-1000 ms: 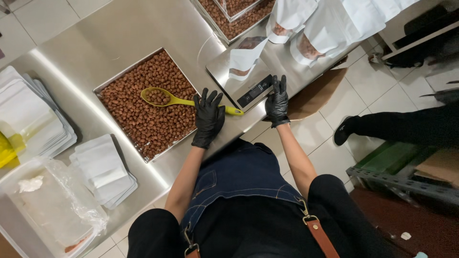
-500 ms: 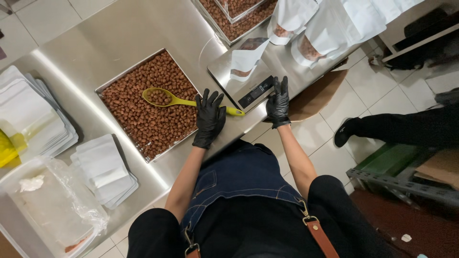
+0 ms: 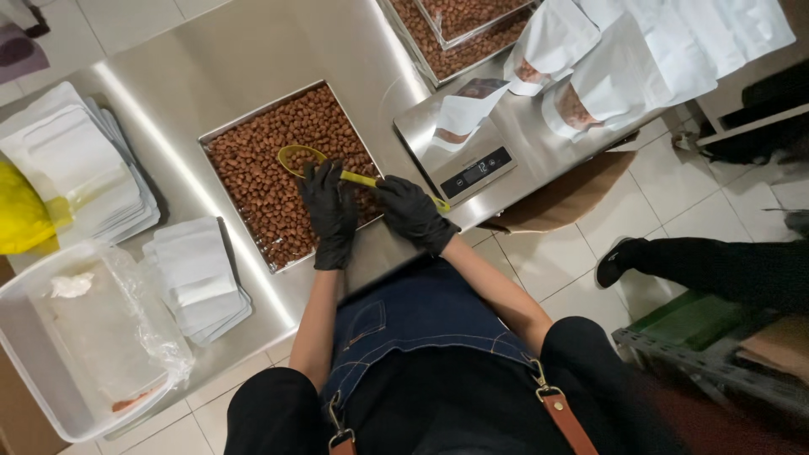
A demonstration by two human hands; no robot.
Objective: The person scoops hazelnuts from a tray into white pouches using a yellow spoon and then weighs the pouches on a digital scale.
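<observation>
On the shiny metal table point(image 3: 253, 50) in front of you sits a big square tray point(image 3: 221, 133) full of small brown pellets point(image 3: 278, 143). Your left hand point(image 3: 330, 215), in a black glove, lies over the near part of the tray with its fingers stretched out long and close together. It rests right by the yellow scoop point(image 3: 337, 173), but you cannot tell if it grips it. Your right hand point(image 3: 410, 215), also in a black glove, is curled over the thin handle of the scoop, near its end. The scoop's round bowl lies on the brown pellets, a little way in front of your left fingertips, and its handle runs to your right, past the edge of the tray.

Just to the right of the tray stands a silver scale point(image 3: 459, 147) with a small dark screen. A white pouch point(image 3: 459, 114) sits on the scale. More white pouches point(image 3: 590, 59) with brown pellets inside lean behind the scale. Two more trays of pellets point(image 3: 455, 29) sit at the far end of the table.

To your left lie flat white bags in stacks point(image 3: 72, 164), and a smaller stack point(image 3: 194, 270) is near your left arm. A clear plastic tub point(image 3: 50, 354) lined with a plastic sheet stands at the left corner. Something yellow point(image 3: 21, 211) peeks in at the left edge.

Another person's leg and dark shoe point(image 3: 615, 261) show on the tiled floor point(image 3: 590, 211) to your right.
</observation>
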